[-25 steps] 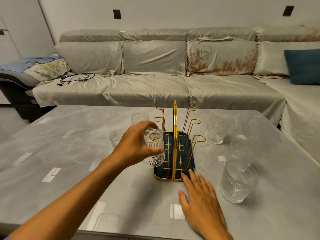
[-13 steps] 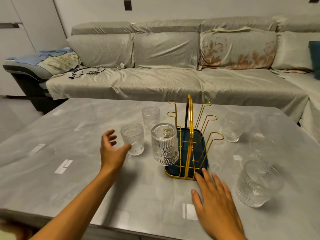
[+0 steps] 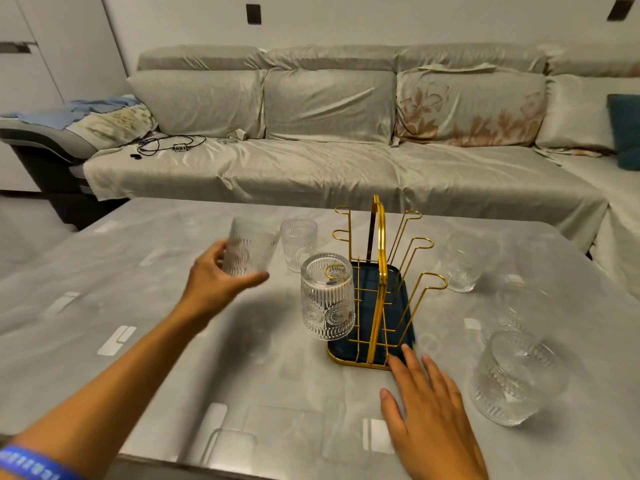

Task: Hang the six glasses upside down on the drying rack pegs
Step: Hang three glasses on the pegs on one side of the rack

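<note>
Left hand (image 3: 221, 282) curled around a ribbed glass (image 3: 247, 251), thumb under its near side, fingers behind; glass tilted, above the tabletop (image 3: 145, 341). Second glass (image 3: 298, 242) upright just behind it. One glass (image 3: 327, 297) hangs upside down on the near left peg of the gold rack (image 3: 379, 292); the other five pegs are bare. Right hand (image 3: 429, 414) flat, fingers spread, palm down on the tabletop, fingertips (image 3: 405, 349) touching the rack's near edge, gripping nothing. Three more glasses right of the rack: far (image 3: 464, 263), middle (image 3: 519, 308), near (image 3: 516, 379).
</note>
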`<state>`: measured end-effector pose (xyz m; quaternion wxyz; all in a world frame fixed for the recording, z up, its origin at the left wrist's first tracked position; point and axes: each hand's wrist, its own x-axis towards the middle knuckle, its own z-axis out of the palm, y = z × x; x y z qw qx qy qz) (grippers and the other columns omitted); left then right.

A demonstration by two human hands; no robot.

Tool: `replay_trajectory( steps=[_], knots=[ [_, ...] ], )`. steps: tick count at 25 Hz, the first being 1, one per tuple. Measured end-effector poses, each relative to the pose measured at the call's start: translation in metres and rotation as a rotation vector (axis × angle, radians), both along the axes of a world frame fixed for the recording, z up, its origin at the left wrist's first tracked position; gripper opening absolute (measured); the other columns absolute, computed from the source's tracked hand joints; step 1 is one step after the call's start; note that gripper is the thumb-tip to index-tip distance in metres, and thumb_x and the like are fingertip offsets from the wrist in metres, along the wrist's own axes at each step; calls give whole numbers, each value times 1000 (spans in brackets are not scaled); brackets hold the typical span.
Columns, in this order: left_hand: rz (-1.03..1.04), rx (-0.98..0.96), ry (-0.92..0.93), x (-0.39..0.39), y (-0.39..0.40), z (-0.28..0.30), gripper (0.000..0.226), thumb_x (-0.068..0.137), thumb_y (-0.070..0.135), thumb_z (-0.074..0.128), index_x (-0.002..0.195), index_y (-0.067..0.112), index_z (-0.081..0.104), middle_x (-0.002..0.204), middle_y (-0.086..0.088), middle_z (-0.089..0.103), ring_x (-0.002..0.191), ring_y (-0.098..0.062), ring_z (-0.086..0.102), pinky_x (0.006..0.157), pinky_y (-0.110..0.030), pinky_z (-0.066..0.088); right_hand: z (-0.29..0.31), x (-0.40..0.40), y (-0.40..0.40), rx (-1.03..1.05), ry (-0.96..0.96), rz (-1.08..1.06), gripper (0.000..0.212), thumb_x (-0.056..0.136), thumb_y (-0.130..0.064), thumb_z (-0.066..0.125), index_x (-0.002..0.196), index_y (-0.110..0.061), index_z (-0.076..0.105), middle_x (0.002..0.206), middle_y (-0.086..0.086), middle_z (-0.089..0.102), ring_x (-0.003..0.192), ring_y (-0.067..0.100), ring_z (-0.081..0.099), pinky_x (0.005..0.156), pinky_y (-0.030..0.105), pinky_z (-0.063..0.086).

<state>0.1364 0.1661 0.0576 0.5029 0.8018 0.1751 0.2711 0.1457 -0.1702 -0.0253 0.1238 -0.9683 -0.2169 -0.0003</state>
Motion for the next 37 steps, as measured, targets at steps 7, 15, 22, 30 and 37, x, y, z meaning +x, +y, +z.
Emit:
replay_trajectory(
  steps=[7,15,22,30,37],
  knots=[
    [-289,-9,-122,11,-7,166,65,50,44,90,108,32,63,96,4,76,90,-17,73,67,-27,60,2,-1,0,17,-2,-4,60,92,-57,15,147,-39,1,158,-10,-12,143,15,-11,113,37,-7],
    [-250,399,133,54,-58,179,80,41,49,91,113,28,62,96,1,68,83,-15,67,64,-25,51,-2,2,-1,12,-15,6,60,91,-58,15,147,-40,3,158,-9,-11,143,17,-11,113,38,-6],
    [-363,524,208,76,-80,148,77,63,29,88,132,18,56,134,-8,60,114,-19,55,96,-34,47,-4,4,-1,8,-18,5,61,89,-60,15,146,-43,2,158,-9,-12,143,17,-11,112,38,-7],
    [-389,499,284,83,-97,120,72,68,10,85,133,11,53,142,-11,53,127,-29,52,103,-39,46,-4,5,-1,-8,-9,10,61,90,-60,15,146,-43,0,158,-8,-14,143,18,-12,113,39,-6],
    [-370,626,402,95,-107,105,71,66,7,85,131,16,57,140,-11,56,118,-32,58,88,-37,51,-5,7,-1,-32,-6,16,62,89,-62,15,146,-43,-2,158,-7,-14,143,19,-10,114,40,-3]
  ],
)
